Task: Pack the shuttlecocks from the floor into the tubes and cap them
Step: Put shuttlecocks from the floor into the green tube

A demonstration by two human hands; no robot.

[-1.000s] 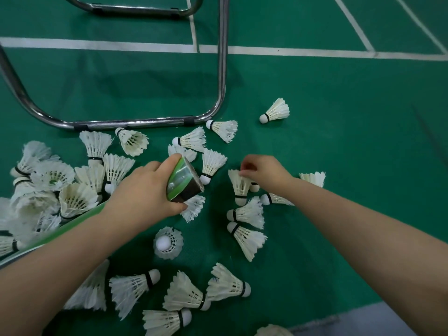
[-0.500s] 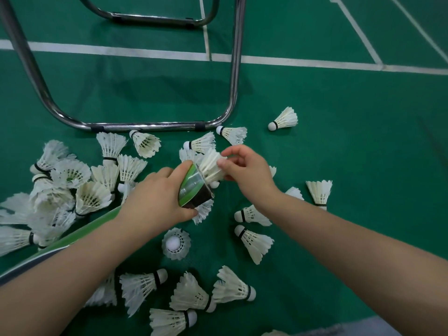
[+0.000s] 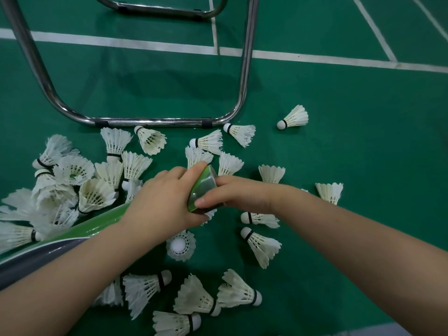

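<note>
The tube (image 3: pixel 101 223) looks like glossy plastic, bright green with a grey stretch, and it catches reflections. The shuttlecocks (image 3: pixel 294 117) have white, ragged-edged feathers, smooth white rounded bases and black bands. The floor (image 3: pixel 351 166) is green and smooth with a faint sheen, and its painted lines (image 3: pixel 145 43) are white. The metal frame (image 3: pixel 150 122) is polished chrome tubing.

Tube (image 3: pixel 202 190): mouth covered by the right hand (image 3: pixel 242 194), contents not visible; mid-length hidden under the left hand (image 3: pixel 164 202) and forearm; far end cut off at the left edge. Right hand: fingertips hidden beyond the tube's rim; whether they hold anything cannot be told. Left-edge shuttlecocks (image 3: pixel 14 235): cropped, feathers blurring together. Bottom shuttlecock (image 3: pixel 174 323): cropped by the lower edge. Covered shuttlecock (image 3: pixel 260 218): feathers partly under the right forearm. Metal frame (image 3: pixel 155 122): upper part out of view.
</note>
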